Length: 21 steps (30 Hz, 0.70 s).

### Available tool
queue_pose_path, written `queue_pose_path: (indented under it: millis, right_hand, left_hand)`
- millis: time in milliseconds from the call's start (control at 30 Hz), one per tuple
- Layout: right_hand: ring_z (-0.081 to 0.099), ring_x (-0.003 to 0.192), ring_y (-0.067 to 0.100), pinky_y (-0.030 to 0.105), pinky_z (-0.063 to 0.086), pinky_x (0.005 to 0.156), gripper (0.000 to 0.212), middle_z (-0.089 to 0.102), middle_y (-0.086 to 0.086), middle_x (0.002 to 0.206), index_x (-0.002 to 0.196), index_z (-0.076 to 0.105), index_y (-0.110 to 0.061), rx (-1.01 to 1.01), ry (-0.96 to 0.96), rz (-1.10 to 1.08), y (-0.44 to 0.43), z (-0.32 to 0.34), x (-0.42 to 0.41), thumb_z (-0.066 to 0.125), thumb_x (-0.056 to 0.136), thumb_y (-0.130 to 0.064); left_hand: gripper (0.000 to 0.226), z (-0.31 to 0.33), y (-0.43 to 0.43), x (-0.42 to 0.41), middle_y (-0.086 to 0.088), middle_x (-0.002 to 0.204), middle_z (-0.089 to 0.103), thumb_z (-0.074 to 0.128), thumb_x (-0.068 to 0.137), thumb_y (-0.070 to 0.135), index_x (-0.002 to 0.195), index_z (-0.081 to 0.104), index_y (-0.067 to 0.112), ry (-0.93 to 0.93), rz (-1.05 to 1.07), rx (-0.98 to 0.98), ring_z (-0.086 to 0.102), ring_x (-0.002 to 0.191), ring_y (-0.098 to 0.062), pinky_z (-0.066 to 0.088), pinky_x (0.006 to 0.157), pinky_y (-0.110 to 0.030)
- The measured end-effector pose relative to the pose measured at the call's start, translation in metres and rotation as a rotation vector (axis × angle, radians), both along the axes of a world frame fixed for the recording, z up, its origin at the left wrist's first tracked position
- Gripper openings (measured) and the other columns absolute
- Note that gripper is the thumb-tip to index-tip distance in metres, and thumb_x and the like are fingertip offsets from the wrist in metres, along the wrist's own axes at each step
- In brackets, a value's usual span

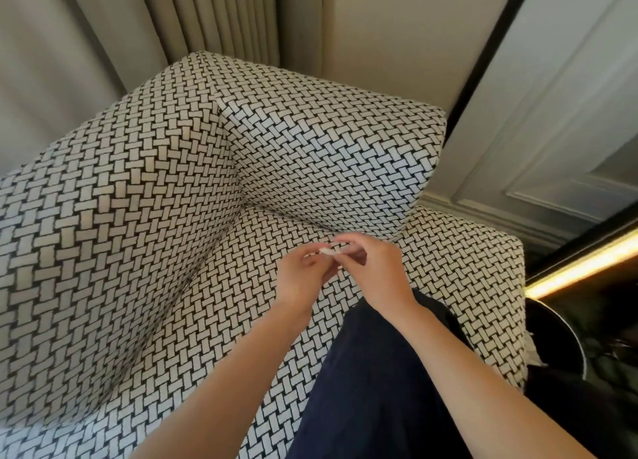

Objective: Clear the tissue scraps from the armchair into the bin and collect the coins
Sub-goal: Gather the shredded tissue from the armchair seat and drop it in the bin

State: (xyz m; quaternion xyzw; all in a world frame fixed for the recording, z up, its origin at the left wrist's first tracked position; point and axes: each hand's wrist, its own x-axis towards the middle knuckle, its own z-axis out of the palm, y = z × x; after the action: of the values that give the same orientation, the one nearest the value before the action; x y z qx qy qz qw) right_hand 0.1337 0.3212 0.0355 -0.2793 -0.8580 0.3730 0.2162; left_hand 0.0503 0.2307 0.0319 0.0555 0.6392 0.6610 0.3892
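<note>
Tissue scrap: a small white tissue scrap (326, 251) is held in the air just above the rear of the armchair seat, between the two hands.
Left hand: the left hand (303, 275) has its fingers (312, 251) curled and pinches the scrap from the left side.
Right hand: the right hand (376, 268) has its fingers (348, 250) bent inward and pinches the same scrap from the right side; the fingertips of both hands meet at the scrap.
Armchair: the armchair (145, 196) has black-and-white basket-weave fabric.
Leg: a leg in dark navy cloth (373, 372) lies over the seat front.
Bin: a dark round bin (552, 338) stands just beside the armchair, on its right.
Surroundings: beige curtain (207, 17) behind; panelled wall (552, 130) and a lit strip (580, 268) at right.
</note>
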Motion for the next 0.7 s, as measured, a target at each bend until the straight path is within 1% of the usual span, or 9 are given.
queue_pose_path:
  millis: [133, 200, 300, 367, 433, 500, 567, 633, 700]
  right_hand:
    - [0.063, 0.071, -0.001, 0.004, 0.046, 0.070, 0.018, 0.072, -0.002, 0.085, 0.098, 0.073, -0.014, 0.026, -0.018, -0.170, 0.029, 0.018, 0.044, 0.072, 0.080, -0.015]
    - [0.062, 0.071, -0.003, 0.004, 0.046, 0.070, 0.014, 0.071, -0.005, 0.083, 0.095, 0.073, -0.015, 0.044, -0.019, -0.302, 0.040, 0.024, 0.072, 0.072, 0.081, -0.014]
    - [0.059, 0.070, -0.006, 0.006, 0.045, 0.069, 0.011, 0.068, -0.011, 0.080, 0.092, 0.073, -0.018, 0.108, -0.011, -0.501, 0.050, 0.026, 0.112, 0.069, 0.083, -0.015]
    - [0.057, 0.071, -0.006, 0.005, 0.041, 0.069, 0.009, 0.067, -0.011, 0.080, 0.092, 0.073, -0.018, 0.154, -0.038, -0.605, 0.050, 0.022, 0.134, 0.067, 0.084, -0.018]
    - [0.056, 0.070, -0.006, 0.004, 0.039, 0.070, 0.008, 0.067, -0.010, 0.080, 0.090, 0.073, -0.018, 0.166, -0.037, -0.761, 0.049, 0.016, 0.161, 0.068, 0.084, -0.019]
    - [0.061, 0.072, -0.002, 0.005, 0.042, 0.072, 0.007, 0.070, -0.007, 0.082, 0.088, 0.073, -0.015, 0.103, 0.005, -0.887, 0.046, 0.008, 0.184, 0.068, 0.084, -0.016]
    - [0.065, 0.075, 0.005, 0.010, 0.048, 0.074, 0.006, 0.071, -0.004, 0.081, 0.088, 0.073, -0.014, -0.087, 0.097, -1.001, 0.047, -0.002, 0.204, 0.069, 0.083, -0.015]
    - [0.067, 0.083, 0.014, 0.026, 0.054, 0.080, 0.011, 0.071, 0.001, 0.085, 0.092, 0.072, -0.012, -0.367, 0.222, -1.120, 0.052, -0.007, 0.215, 0.069, 0.083, -0.016]
    - [0.064, 0.094, 0.021, 0.028, 0.051, 0.084, 0.019, 0.068, 0.005, 0.095, 0.104, 0.067, -0.007, -0.611, 0.182, -1.181, 0.067, -0.016, 0.226, 0.059, 0.090, -0.016]
  left_hand:
    - [0.023, 0.018, 0.038, 0.033, -0.007, 0.087, 0.071, 0.056, 0.090, 0.003, 0.108, 0.056, 0.016, 0.281, -0.221, -0.014, 0.068, 0.088, -0.018, 0.053, 0.083, -0.028]
    - [0.024, 0.025, 0.058, 0.057, 0.000, 0.091, 0.070, 0.055, 0.091, 0.005, 0.108, 0.054, 0.021, 0.356, -0.338, 0.015, 0.064, 0.092, -0.013, 0.050, 0.080, -0.020]
    - [0.025, 0.032, 0.084, 0.094, 0.005, 0.100, 0.068, 0.053, 0.092, 0.008, 0.108, 0.050, 0.026, 0.386, -0.518, 0.042, 0.060, 0.092, 0.000, 0.041, 0.068, -0.005]
    - [0.030, 0.032, 0.094, 0.114, 0.005, 0.107, 0.066, 0.054, 0.091, 0.011, 0.117, 0.049, 0.024, 0.281, -0.609, 0.037, 0.058, 0.095, 0.001, 0.041, 0.071, -0.006]
    - [0.039, 0.030, 0.106, 0.138, 0.002, 0.116, 0.062, 0.057, 0.090, 0.013, 0.125, 0.046, 0.024, 0.077, -0.708, 0.014, 0.056, 0.106, -0.007, 0.045, 0.091, -0.023]
    - [0.040, 0.027, 0.114, 0.157, -0.004, 0.123, 0.058, 0.059, 0.089, 0.011, 0.126, 0.048, 0.022, -0.186, -0.747, 0.008, 0.055, 0.112, -0.014, 0.044, 0.098, -0.033]
    - [0.040, 0.021, 0.120, 0.173, -0.007, 0.122, 0.059, 0.059, 0.090, 0.010, 0.127, 0.048, 0.019, -0.407, -0.770, 0.003, 0.057, 0.109, -0.015, 0.044, 0.096, -0.033]
    - [0.033, 0.014, 0.125, 0.183, -0.005, 0.117, 0.061, 0.056, 0.091, 0.011, 0.123, 0.052, 0.017, -0.536, -0.792, -0.007, 0.057, 0.105, -0.015, 0.043, 0.093, -0.034]
    - [0.029, 0.008, 0.130, 0.191, -0.004, 0.114, 0.059, 0.052, 0.093, 0.015, 0.122, 0.053, 0.016, -0.603, -0.799, -0.031, 0.055, 0.104, -0.017, 0.041, 0.092, -0.035]
